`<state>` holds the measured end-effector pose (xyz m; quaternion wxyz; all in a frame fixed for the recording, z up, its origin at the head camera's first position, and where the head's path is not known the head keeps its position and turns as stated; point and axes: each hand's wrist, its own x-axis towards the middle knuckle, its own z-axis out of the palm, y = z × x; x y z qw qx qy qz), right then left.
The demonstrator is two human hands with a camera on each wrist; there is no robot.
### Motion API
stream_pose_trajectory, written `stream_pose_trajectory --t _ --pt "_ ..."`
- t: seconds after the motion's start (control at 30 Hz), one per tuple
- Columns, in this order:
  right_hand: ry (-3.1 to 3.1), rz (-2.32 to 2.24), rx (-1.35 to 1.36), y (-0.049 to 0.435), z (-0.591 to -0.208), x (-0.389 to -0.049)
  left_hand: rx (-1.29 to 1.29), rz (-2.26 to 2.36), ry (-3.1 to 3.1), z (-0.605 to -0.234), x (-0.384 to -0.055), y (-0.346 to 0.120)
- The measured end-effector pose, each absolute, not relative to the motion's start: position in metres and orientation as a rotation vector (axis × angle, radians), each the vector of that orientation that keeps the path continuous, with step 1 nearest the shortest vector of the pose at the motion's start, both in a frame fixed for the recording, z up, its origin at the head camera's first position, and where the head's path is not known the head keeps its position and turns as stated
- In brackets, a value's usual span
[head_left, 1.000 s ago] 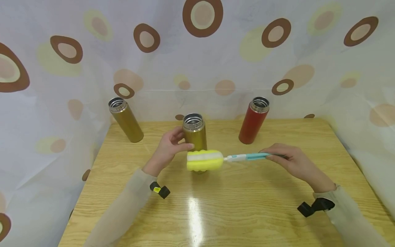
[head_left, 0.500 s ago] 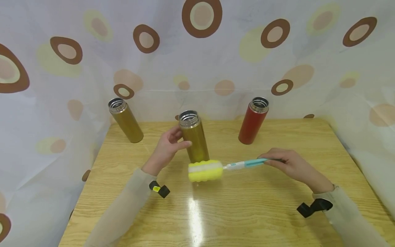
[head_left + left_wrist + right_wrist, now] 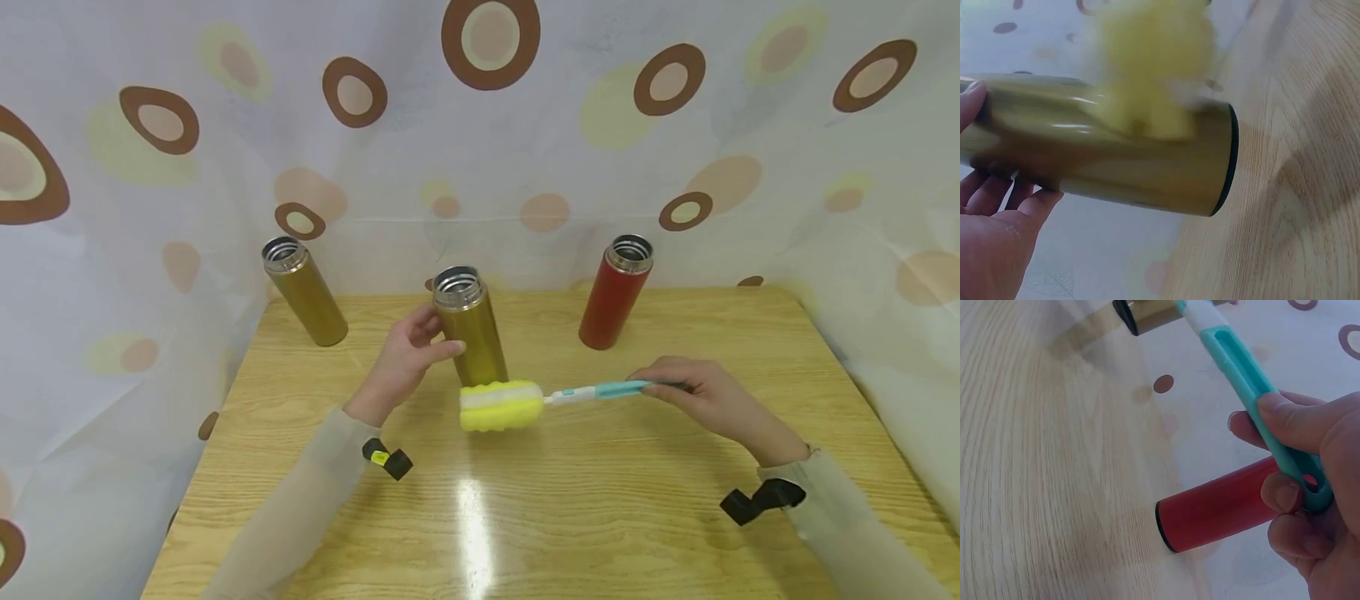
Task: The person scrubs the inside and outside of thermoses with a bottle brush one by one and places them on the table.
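Observation:
My left hand (image 3: 408, 354) grips a lidless gold thermos bottle (image 3: 471, 333) round its side, thumb in front. The bottle leans a little to the left, its open steel mouth up. My right hand (image 3: 693, 392) holds a sponge bottle brush by its teal handle (image 3: 1241, 375), the thumb pressing along it. The yellow-and-white sponge head (image 3: 501, 407) lies level before the bottle's lower end and hides its base in the head view. In the left wrist view the sponge is blurred against the bottle's side; the black base rim (image 3: 1230, 159) shows.
Another lidless gold thermos bottle (image 3: 311, 292) stands at the back left of the wooden table (image 3: 600, 500). A lidless red thermos bottle (image 3: 617, 292) stands at the back right. Behind the table hangs a patterned white sheet (image 3: 480, 167).
The gold bottle in my left hand has tilted, its mouth shifting left. My right hand has brought the brush down, then slightly up, along the bottle's outside. The other bottles stay put.

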<state>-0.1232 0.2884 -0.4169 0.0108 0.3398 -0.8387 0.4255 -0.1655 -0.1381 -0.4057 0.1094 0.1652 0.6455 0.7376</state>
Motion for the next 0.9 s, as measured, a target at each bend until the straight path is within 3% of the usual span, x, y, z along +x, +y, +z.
stream_pose_trajectory --t 0.2,0.5,0.9 --pt "-2.594 1.250 1.118 0.287 -0.414 -0.123 0.465 2.156 1.930 -0.405 -0.165 -0.140" --pt "-2.582 1.314 0.922 0.284 -0.401 -0.122 0.485 2.182 1.892 -0.407 -0.165 -0.140" --pt "-2.627 1.277 1.059 0.289 -0.415 -0.118 0.477 2.169 1.954 -0.406 -0.165 -0.143"
